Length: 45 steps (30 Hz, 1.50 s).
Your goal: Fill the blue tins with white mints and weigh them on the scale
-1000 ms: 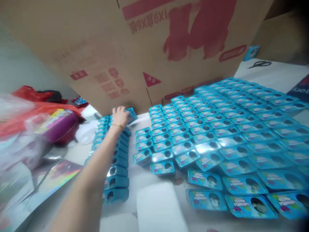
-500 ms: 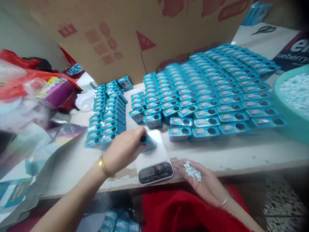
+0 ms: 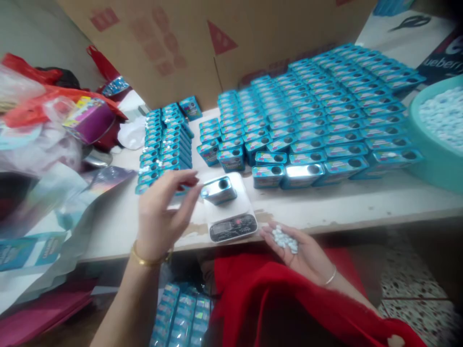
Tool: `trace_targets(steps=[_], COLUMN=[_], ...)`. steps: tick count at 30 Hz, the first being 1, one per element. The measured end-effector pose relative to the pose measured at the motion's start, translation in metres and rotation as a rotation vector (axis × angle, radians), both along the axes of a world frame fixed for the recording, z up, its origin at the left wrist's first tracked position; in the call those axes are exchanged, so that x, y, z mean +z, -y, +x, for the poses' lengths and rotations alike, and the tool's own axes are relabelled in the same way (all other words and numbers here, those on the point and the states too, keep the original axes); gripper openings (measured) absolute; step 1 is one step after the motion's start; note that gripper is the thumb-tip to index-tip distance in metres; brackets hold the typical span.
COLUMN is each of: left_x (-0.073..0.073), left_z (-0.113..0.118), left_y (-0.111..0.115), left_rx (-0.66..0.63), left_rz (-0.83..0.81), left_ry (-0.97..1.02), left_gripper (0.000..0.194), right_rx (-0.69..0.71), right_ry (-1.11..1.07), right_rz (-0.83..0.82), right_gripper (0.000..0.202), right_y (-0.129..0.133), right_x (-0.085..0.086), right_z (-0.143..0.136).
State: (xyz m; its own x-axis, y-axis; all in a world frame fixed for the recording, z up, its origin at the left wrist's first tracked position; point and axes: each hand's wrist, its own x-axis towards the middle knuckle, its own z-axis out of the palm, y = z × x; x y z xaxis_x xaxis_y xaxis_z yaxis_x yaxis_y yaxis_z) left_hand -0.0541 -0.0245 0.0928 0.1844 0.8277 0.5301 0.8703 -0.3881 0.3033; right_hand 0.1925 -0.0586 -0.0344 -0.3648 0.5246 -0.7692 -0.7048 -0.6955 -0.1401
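A small blue tin (image 3: 219,190) with a dark round hole in its top stands on the white kitchen scale (image 3: 233,226). Just left of that tin is my left hand (image 3: 164,212), its thumb and fingers apart and nothing visible between them. My fingertips are close to the tin's left end; whether they touch it I cannot tell. Palm up at the table's front edge, my right hand (image 3: 307,255) cups a small heap of pale blue-white pellets (image 3: 285,239). The scale's display is too blurred to read.
Rows of similar blue tins (image 3: 311,115) cover the right of the table, with a smaller block of tins (image 3: 164,144) at left. A turquoise tub (image 3: 430,159) of pellets stands far right. A large carton (image 3: 188,48) rises behind. Bags (image 3: 54,115) crowd the left.
My left hand has let go of the tin on the scale and drawn back to the left, its fingers parting. My right hand still holds the pellets. The view has tilted downward slightly.
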Motion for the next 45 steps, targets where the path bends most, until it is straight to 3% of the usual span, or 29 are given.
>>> trace_targets(steps=[3,7,13,19,25,29,33,36,41,45], left_x=[-0.009,-0.025,-0.033,-0.038,-0.037,-0.041,-0.048,-0.045,-0.039,-0.047], left_z=[-0.021,-0.044,-0.043,-0.031,-0.025,-0.019,-0.008,0.003,0.022,0.030], left_y=[0.010,0.013,0.013,0.001,-0.020,-0.030,-0.038,-0.038,-0.021,-0.012], left_rx=[0.144,0.185,0.223,0.066,-0.039,-0.085,-0.093,-0.134,-0.345,-0.311], left_rz=[0.112,0.109,0.042,-0.102,-0.274,-0.335,-0.287,-0.242,-0.385,-0.378], left_ry=[0.114,0.169,0.101,-0.036,-0.242,-0.221,-0.128,-0.078,-0.071,-0.044], left_gripper=[0.023,0.026,0.020,0.011,0.013,0.014,0.016,0.017,0.018,0.011], right_rx=[-0.001,0.005,0.010,0.071,0.109,0.138,0.161,0.173,0.130,0.126], right_ry=[0.020,0.030,0.049,0.044,0.001,-0.035,-0.064,-0.086,-0.136,-0.151], right_rz=[-0.004,-0.011,-0.007,0.005,0.085,0.127,0.146,0.171,0.231,0.228], right_gripper=[0.020,0.019,0.021,0.020,0.023,0.021,0.021,0.021,0.015,0.014], right_y=[0.000,0.000,-0.001,-0.005,-0.018,-0.024,-0.027,-0.031,-0.036,-0.035], right_x=[-0.002,-0.004,-0.004,-0.003,0.011,0.015,0.015,0.017,0.026,0.032], right_z=[0.000,-0.001,-0.005,-0.014,-0.033,-0.044,-0.052,-0.057,-0.063,-0.068])
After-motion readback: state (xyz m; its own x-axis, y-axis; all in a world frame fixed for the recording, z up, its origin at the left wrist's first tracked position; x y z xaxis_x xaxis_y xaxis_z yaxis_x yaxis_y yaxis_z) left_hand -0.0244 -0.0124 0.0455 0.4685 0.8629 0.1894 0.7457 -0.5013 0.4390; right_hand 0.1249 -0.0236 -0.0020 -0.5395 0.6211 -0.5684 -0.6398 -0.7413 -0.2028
